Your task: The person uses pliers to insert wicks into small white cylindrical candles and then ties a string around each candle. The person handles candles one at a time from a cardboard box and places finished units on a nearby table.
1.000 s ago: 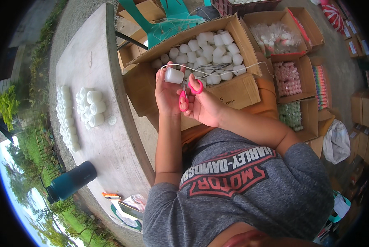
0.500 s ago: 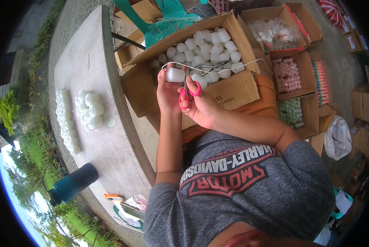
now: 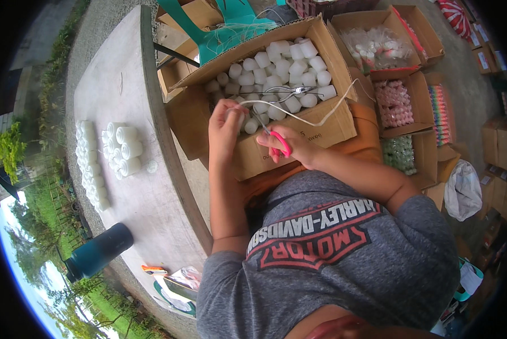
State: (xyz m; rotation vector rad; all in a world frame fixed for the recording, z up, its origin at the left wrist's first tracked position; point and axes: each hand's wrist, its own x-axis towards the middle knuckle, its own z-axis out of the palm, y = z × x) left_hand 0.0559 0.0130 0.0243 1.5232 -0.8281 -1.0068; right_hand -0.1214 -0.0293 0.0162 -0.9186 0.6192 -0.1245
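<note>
Raised over the front of an open cardboard box, my left hand (image 3: 224,130) closes its fingers around a small white translucent cylinder (image 3: 234,116), mostly hidden by them. A white cord (image 3: 298,117) runs from beside that hand to the right and bends upward past the box's edge. In my right hand (image 3: 296,147) is a pair of pink-handled scissors (image 3: 280,143), its blades pointing up-left toward the cylinder. Many more white cylinders (image 3: 287,65) fill the box (image 3: 321,125). On top of them lies a thin grey metal tool or wire bundle (image 3: 299,90), its kind unclear.
A pale table (image 3: 123,79) on the left bears grouped white cylinders (image 3: 130,150), a dark teal bottle (image 3: 101,251) and an orange cutter (image 3: 153,269). Boxes of pink (image 3: 393,101) and green items (image 3: 399,153) stand right. A teal chair (image 3: 208,39) is behind.
My left hand has turned, its fingers now covering the cylinder. My right hand with the scissors has moved right and slightly down. The cord has dropped, uncovering the grey metal thing.
</note>
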